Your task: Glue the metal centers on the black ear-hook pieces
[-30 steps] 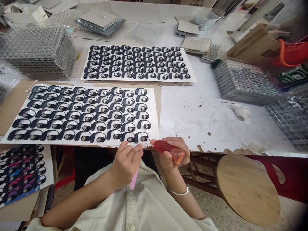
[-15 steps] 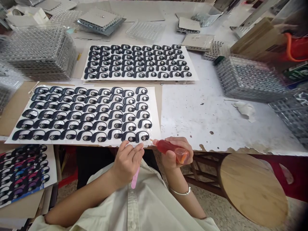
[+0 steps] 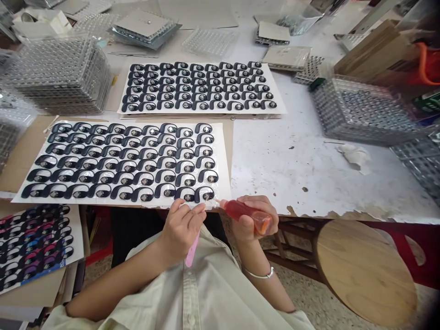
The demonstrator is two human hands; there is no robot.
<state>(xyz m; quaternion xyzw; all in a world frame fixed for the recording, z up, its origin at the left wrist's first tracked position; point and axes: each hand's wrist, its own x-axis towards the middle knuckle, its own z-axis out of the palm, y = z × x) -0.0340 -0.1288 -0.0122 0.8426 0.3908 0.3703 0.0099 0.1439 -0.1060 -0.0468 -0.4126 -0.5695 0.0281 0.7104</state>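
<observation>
My right hand (image 3: 252,220) is shut on a red squeeze bottle (image 3: 245,212), its thin nozzle reaching the corner of a white sheet (image 3: 224,188). On that sheet lie several rows of black ear-hook pieces with round silver centres, under clear film. My left hand (image 3: 182,233) grips a pink plastic stick (image 3: 192,250), with its fingertips at the nearest corner piece (image 3: 205,195). The stick's upper end is hidden in that hand. A second sheet (image 3: 281,108) of smaller-looking pieces lies farther back.
Stacks of clear blister trays (image 3: 58,75) stand at the upper left, with more trays (image 3: 360,112) at the right. The white table (image 3: 292,174) has a worn, peeling edge. A sheet of coloured pieces (image 3: 34,243) lies lower left, and a round wooden stool (image 3: 364,270) stands lower right.
The whole view has drifted slightly, with the sheets sitting a little farther right. Both hands stay at the sheet's near corner, keeping hold of the bottle and stick.
</observation>
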